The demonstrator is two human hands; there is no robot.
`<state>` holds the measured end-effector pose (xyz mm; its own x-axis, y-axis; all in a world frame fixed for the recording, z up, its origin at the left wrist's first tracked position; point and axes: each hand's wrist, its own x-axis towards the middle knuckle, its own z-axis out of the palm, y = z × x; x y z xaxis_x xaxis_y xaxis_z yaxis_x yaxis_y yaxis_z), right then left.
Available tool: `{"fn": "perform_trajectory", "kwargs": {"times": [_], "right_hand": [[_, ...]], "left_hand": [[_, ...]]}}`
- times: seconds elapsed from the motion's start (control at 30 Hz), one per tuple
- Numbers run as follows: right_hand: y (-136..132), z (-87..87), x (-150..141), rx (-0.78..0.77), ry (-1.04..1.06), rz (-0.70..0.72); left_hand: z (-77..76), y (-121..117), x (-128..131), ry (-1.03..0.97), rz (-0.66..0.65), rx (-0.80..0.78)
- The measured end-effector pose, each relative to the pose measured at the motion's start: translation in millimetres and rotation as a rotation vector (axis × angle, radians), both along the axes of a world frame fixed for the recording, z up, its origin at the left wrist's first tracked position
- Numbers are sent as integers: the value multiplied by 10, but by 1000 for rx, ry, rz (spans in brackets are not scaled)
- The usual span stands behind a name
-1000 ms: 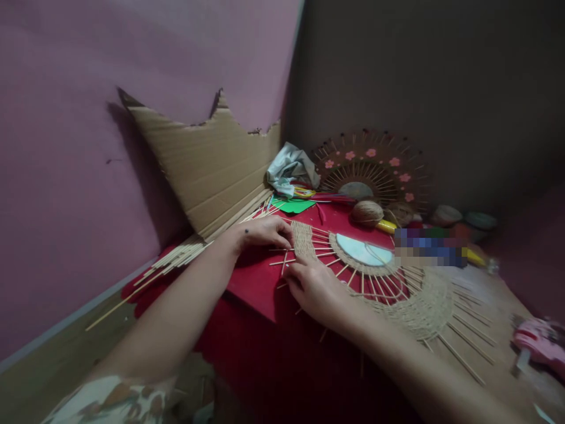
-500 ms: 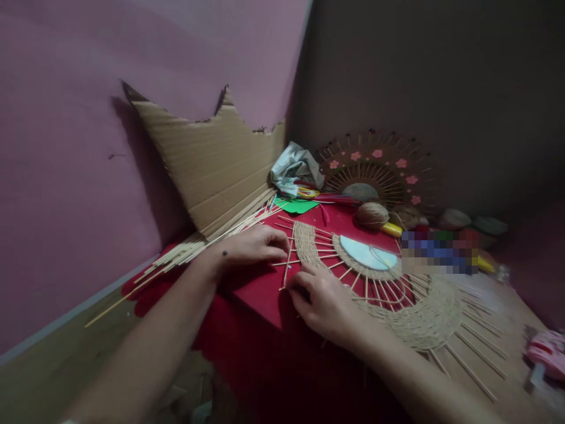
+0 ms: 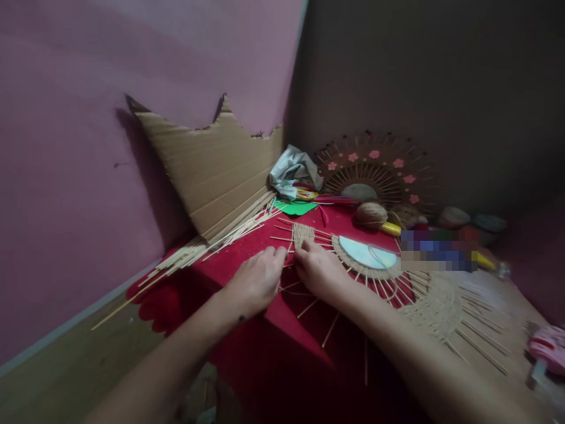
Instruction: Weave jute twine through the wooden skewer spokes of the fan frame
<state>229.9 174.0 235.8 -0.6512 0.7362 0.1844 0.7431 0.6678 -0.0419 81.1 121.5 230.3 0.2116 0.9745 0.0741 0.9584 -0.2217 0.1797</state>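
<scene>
A half-round woven fan lies on the red cloth, with thin sticks fanning out from a pale blue half-disc [image 3: 368,253] and a woven twine band [image 3: 303,234] across them. At the fan's left edge, my left hand [image 3: 261,277] is closed, its fingertips by the stick ends; what it pinches is too small to tell. Close beside it, my right hand [image 3: 321,270] is closed on the fan at the near end of the band's upper part, covering some weave. A thin twine loop [image 3: 296,290] shows between and below my hands.
Loose sticks [image 3: 183,259] lie beside a cardboard piece [image 3: 216,171] leaning on the pink wall. A flowered fan [image 3: 375,168] stands behind. A twine ball [image 3: 371,214], a crumpled bag [image 3: 295,171], green sheet [image 3: 296,208] and pink object [image 3: 549,347] surround the work.
My left hand has moved down and nearer, its fingers now curled. My right hand has shifted up and slightly right onto the band. The two hands are now close together.
</scene>
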Motion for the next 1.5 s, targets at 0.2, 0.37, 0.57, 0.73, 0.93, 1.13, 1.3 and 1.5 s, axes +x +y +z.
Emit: {"fn": "perform_trajectory", "kwargs": {"times": [0.2,0.37,0.57,0.73,0.93,1.13,1.3,1.5], "right_hand": [[51,-18,-48,74,-168,119],[73,-42,-24,86,-141,123],[106,-79,-14,63,-124,104],[106,-76,-16,66,-109,84],[100,-90,-9,48,-68,81],[159,-135,51,-33,119,134],[164,-59,297,-296,372,154],[59,-82,553,-718,734,267]], "left_hand": [[-9,93,-56,-1,103,-16],[-13,110,-135,64,176,-19],[-7,37,-137,74,172,13],[-49,-55,-23,37,264,63],[-113,-112,133,-1,314,135],[-50,-17,271,-103,240,55],[-49,42,444,-165,187,66],[-163,195,522,-437,152,83]]}}
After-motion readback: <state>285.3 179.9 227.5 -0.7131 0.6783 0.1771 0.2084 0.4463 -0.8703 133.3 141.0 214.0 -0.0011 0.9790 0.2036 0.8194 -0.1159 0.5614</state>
